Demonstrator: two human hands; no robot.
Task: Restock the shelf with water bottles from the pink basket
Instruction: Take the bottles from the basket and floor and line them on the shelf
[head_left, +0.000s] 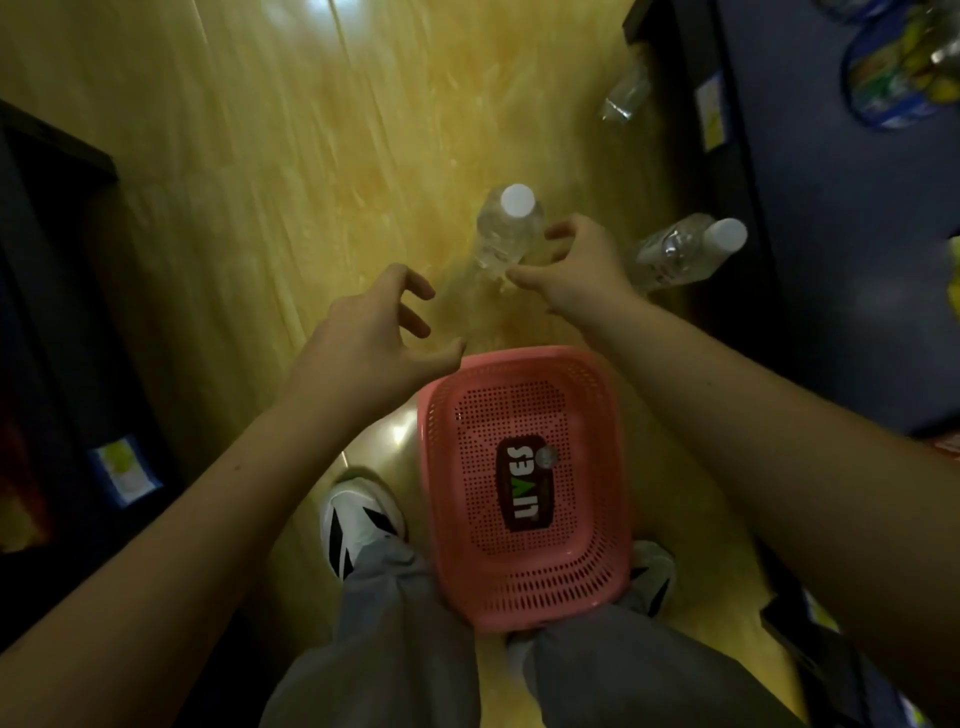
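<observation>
The pink basket (524, 587) sits on the floor between my feet, holding no bottles, only a "LIVES" label on its bottom. A clear water bottle (506, 228) with a white cap stands upright on the floor just beyond it. My right hand (576, 267) hovers beside that bottle on its right, fingers spread, holding nothing. A second white-capped bottle (685, 249) stands right of my hand, near the shelf base. My left hand (371, 332) hangs over the basket's far left corner, fingers apart, holding nothing. A third clear bottle (626, 96) lies further off by the shelf.
A dark shelf unit (831, 208) runs along the right, with packaged goods (893, 73) at its top. Another dark shelf (47, 312) lines the left with a price tag (124, 475). Yellow wooden floor (260, 156) stretches ahead. My white shoes (358, 519) flank the basket.
</observation>
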